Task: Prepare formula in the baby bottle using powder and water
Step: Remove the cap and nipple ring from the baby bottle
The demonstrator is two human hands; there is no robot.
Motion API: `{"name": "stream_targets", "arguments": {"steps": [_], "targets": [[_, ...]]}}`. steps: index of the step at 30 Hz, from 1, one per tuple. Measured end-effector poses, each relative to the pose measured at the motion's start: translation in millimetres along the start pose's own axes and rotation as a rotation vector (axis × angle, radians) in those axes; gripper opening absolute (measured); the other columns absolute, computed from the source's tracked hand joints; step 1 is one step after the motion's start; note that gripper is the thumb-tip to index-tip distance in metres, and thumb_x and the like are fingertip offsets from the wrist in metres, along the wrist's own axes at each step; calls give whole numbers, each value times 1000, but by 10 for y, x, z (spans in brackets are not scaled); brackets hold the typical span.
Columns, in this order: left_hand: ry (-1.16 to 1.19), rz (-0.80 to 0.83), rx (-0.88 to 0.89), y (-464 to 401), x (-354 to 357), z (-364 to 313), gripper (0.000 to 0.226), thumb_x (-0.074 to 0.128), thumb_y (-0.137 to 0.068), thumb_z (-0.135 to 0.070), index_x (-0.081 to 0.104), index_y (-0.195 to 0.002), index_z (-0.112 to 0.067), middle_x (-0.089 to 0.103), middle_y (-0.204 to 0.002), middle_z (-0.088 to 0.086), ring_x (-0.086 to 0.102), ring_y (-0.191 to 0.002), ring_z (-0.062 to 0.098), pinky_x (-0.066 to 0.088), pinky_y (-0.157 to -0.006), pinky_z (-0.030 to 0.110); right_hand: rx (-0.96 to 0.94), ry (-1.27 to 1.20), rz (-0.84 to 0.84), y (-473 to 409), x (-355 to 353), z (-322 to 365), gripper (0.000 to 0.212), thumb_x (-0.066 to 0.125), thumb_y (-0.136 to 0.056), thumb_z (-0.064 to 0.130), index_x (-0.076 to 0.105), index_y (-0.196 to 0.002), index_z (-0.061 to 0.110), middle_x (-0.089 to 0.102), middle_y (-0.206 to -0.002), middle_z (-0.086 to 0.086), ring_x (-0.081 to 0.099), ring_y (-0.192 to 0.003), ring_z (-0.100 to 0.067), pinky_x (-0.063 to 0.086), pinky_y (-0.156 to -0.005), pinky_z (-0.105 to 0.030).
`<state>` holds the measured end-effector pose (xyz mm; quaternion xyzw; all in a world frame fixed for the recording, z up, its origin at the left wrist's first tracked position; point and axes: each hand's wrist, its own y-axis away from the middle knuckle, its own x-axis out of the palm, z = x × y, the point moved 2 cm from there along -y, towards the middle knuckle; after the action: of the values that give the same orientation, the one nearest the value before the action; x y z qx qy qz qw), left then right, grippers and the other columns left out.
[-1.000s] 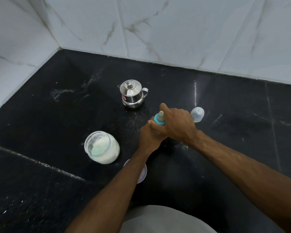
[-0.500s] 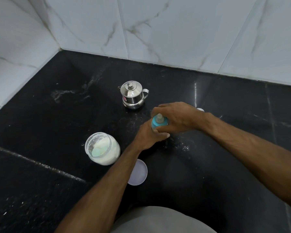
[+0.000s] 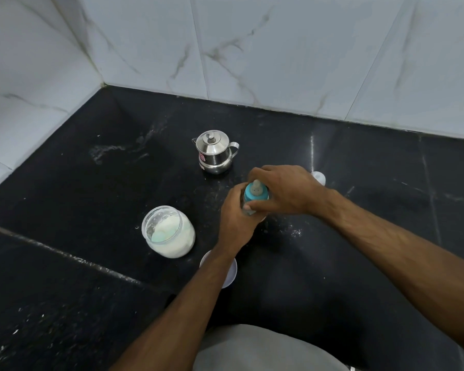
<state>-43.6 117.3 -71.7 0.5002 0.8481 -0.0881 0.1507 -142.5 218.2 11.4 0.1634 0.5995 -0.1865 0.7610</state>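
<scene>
The baby bottle (image 3: 255, 194) stands upright on the black counter (image 3: 91, 188), with a teal collar and pale teat on top. My left hand (image 3: 236, 220) grips the bottle's body from the near side, hiding most of it. My right hand (image 3: 284, 191) curls round the teal collar from the right. An open clear jar of white powder (image 3: 169, 231) sits to the left, with a pale green scoop inside. A small steel kettle with a lid (image 3: 214, 152) stands behind the bottle.
The jar's white lid (image 3: 229, 274) lies flat under my left forearm. A clear bottle cap (image 3: 319, 178) peeks out behind my right hand. White powder is spilled around the bottle. Marble-tiled walls (image 3: 252, 49) close off the back and left.
My right hand has turned round the teal collar, wrist swinging to the right and covering most of the clear cap behind it. My left hand keeps its hold on the bottle.
</scene>
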Motion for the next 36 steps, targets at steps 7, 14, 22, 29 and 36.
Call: {"name": "stream_targets", "arguments": {"steps": [7, 14, 22, 29, 36], "targets": [[-33, 46, 6, -20, -34, -34, 52, 82, -73, -30, 50, -113, -30, 59, -103, -20, 59, -98, -2, 49, -82, 19, -9, 33, 99, -32, -89, 146, 45, 60, -90, 47, 49, -125, 22, 58, -117, 3, 55, -97, -13, 47, -77, -28], [-29, 59, -20, -25, -29, -14, 58, 81, -73, -35, 49, -120, -27, 60, -115, -10, 59, -106, 6, 51, -92, 30, 3, 21, 170, -35, -175, 107, 66, 66, -83, 52, 37, -138, 32, 53, -124, 5, 58, -104, -16, 49, -77, -28], [-67, 49, -41, -29, -15, -13, 66, 81, -72, -34, 45, -127, -29, 54, -121, -12, 53, -114, 7, 47, -98, 30, -14, -51, 253, -32, -180, 164, 55, 69, -87, 24, 45, -135, 31, 48, -130, 2, 53, -111, -16, 50, -85, -30], [-68, 49, -34, -14, -24, -31, 55, 82, -70, -39, 48, -113, -33, 58, -106, -17, 57, -100, 0, 47, -83, 21, 29, -12, 168, -39, -180, 214, 47, 69, -87, 31, 50, -129, 25, 51, -126, 0, 55, -104, -16, 49, -80, -27], [-58, 45, -39, -14, -17, -25, 60, 82, -71, -37, 50, -120, -25, 59, -115, -11, 57, -106, 6, 51, -95, 34, 86, -83, 204, -23, -244, 219, 65, 75, -79, 38, 42, -134, 28, 47, -129, 3, 55, -107, -17, 53, -84, -33]]}}
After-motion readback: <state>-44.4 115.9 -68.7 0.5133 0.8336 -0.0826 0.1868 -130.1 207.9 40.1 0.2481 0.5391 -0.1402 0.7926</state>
